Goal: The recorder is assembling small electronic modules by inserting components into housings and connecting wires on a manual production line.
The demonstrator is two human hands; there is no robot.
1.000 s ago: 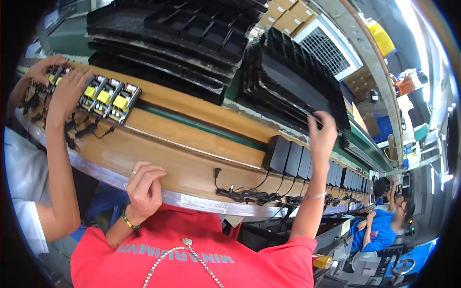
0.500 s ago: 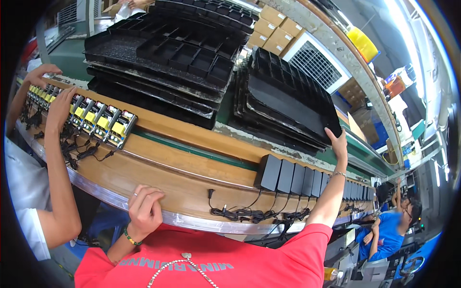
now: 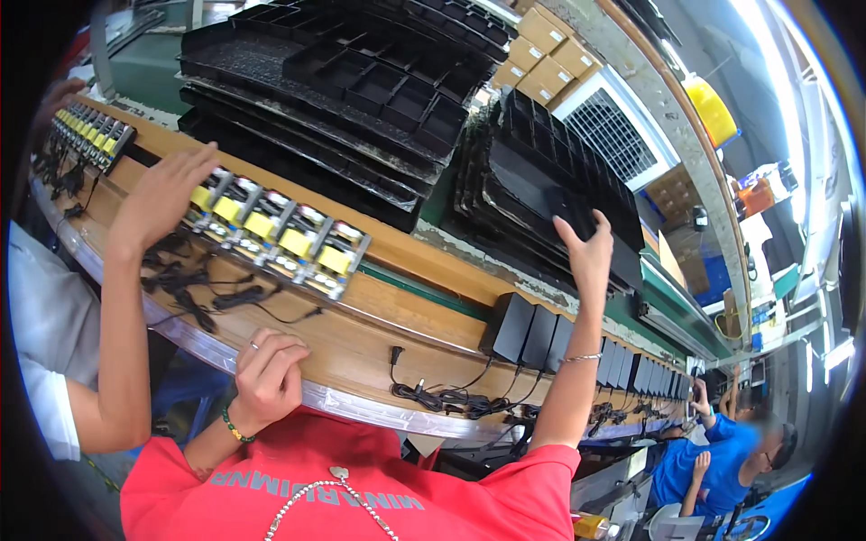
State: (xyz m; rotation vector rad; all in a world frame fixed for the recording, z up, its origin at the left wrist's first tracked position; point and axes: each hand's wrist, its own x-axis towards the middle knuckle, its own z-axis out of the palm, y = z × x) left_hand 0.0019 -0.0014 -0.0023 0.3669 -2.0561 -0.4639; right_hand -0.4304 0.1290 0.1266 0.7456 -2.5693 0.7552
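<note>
My right hand (image 3: 590, 257) reaches over the right stack of black trays (image 3: 532, 180). Its thumb and fingers grip the sides of a dark block (image 3: 570, 206), which looks like a black plastic case and is hard to tell from the tray behind it. My left hand (image 3: 269, 379) is curled closed by the bench's front edge, and nothing shows in it. Black adapter cases (image 3: 510, 329) stand in a row along the bench, their cables (image 3: 442, 397) lying in front. Left of them is a row of open circuit boards with yellow transformers (image 3: 296, 243).
A co-worker's hand (image 3: 167, 194) rests by the boards at the left. A taller stack of black compartment trays (image 3: 307, 135) stands behind the wooden bench (image 3: 370, 356). Cardboard boxes (image 3: 541, 54) are piled beyond. A person in blue (image 3: 704, 460) sits at the far right.
My right hand has moved left from the tray's right end, with the dark case now between its fingers. The circuit boards at the front have slid right, alongside the co-worker's hand. My left hand stays nearly still.
</note>
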